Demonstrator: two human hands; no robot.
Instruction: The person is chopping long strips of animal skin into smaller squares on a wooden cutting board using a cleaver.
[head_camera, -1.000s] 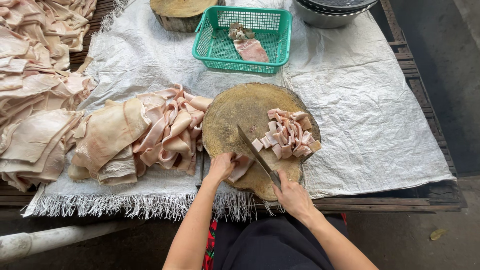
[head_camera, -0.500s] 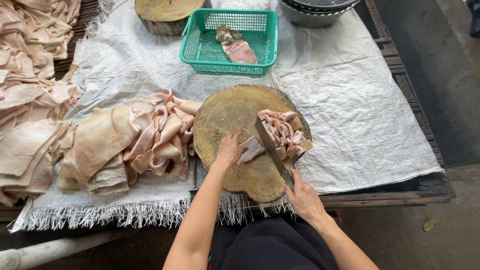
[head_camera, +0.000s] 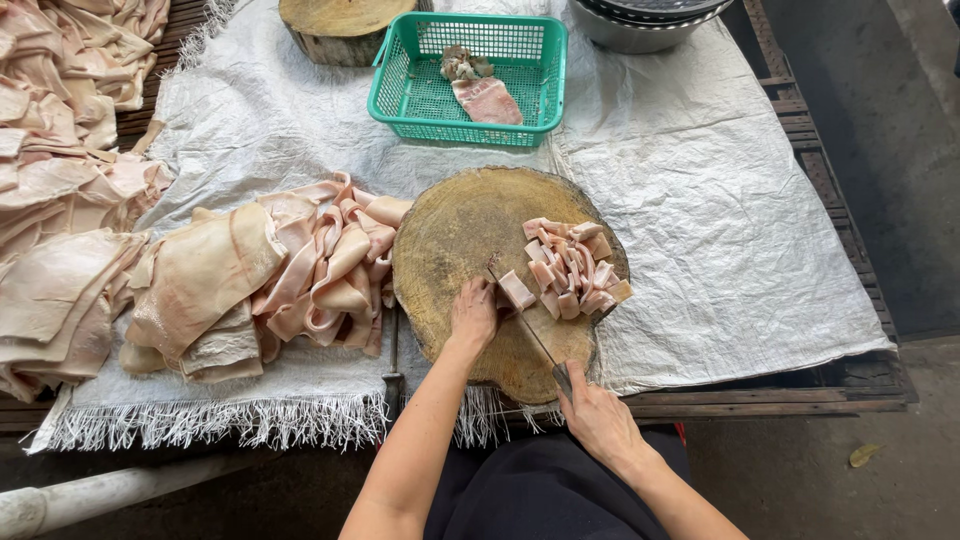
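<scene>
My left hand (head_camera: 473, 315) presses down on a strip of pale pink meat (head_camera: 516, 290) on a round wooden chopping block (head_camera: 450, 235). My right hand (head_camera: 597, 415) grips the handle of a cleaver (head_camera: 522, 312). Its blade stands edge-down across the block, just right of my left fingers and against the strip. A heap of cut meat pieces (head_camera: 572, 265) lies on the right side of the block, beyond the blade.
A pile of uncut skin strips (head_camera: 300, 265) lies left of the block on a white woven cloth (head_camera: 720, 220). More skins (head_camera: 60, 200) are stacked at far left. A green basket (head_camera: 520, 60) with meat, a second wooden block (head_camera: 345, 20) and metal bowls (head_camera: 650, 15) stand behind.
The cleaver blade, raised and tilted flat over the cut pieces before, now stands edge-down against the strip. My left hand has slid slightly left along the strip.
</scene>
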